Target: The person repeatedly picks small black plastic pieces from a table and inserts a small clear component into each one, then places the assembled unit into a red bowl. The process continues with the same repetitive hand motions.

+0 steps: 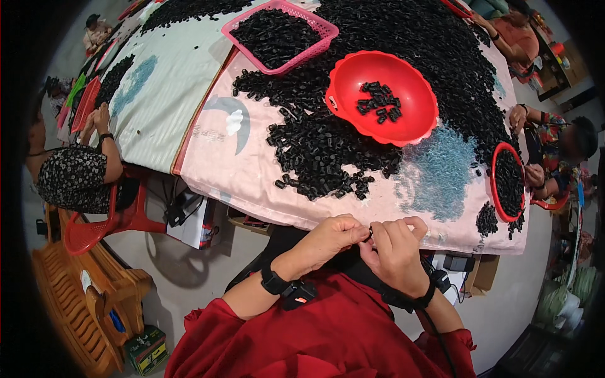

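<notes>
A large table covered with a pale pink and white printed cloth (208, 157) is seen, and over much of it a wide heap of small black plastic parts (328, 145) is spread, probably so that they can be reached from every side by the people seated around. Near the far edge a pink rectangular plastic basket with a mesh wall (234, 25) is placed, filled with the same black parts. Closer to the person a round red plastic bowl (409, 129) is set on the heap, tilted a little, with only a few parts inside; it is likely kept there to keep these pieces apart from the heap. At the right edge a smaller red-rimmed round tray (493, 189) is also full. Just below the near table edge, the left hand (331, 239) and the right hand (397, 249) are brought together, fingertips touching. One small black part (370, 234) is pinched between narrow, closed fingers of both hands, held near the body for fine work.
</notes>
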Demonstrator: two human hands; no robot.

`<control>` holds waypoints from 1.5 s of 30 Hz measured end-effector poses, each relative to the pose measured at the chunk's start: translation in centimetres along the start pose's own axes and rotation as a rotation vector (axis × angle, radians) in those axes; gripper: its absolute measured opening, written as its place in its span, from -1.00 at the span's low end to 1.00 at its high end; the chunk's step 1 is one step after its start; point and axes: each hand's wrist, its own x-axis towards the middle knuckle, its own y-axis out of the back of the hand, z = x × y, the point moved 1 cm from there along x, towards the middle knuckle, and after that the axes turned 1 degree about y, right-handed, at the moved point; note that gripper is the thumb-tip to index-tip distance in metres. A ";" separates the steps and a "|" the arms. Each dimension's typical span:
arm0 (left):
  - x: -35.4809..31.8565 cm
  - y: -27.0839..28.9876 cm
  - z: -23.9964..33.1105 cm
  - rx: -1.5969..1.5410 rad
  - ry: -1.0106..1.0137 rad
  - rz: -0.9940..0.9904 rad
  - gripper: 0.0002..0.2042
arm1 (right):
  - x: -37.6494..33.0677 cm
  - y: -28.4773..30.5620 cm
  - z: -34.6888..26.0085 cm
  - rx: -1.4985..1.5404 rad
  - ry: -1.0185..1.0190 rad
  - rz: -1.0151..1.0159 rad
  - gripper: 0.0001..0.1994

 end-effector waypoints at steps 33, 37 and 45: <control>-0.5 1.3 0.6 -0.148 0.063 0.020 -0.56 | -1.2 -3.9 4.8 0.139 -0.019 -0.120 -0.50; -0.7 2.3 0.7 -0.186 0.022 0.057 -0.52 | -2.0 -2.4 4.3 0.510 0.002 -0.242 -0.57; 1.2 1.7 4.7 -0.195 -0.039 0.026 -0.64 | -1.3 -2.6 9.8 0.094 -0.432 0.191 -0.83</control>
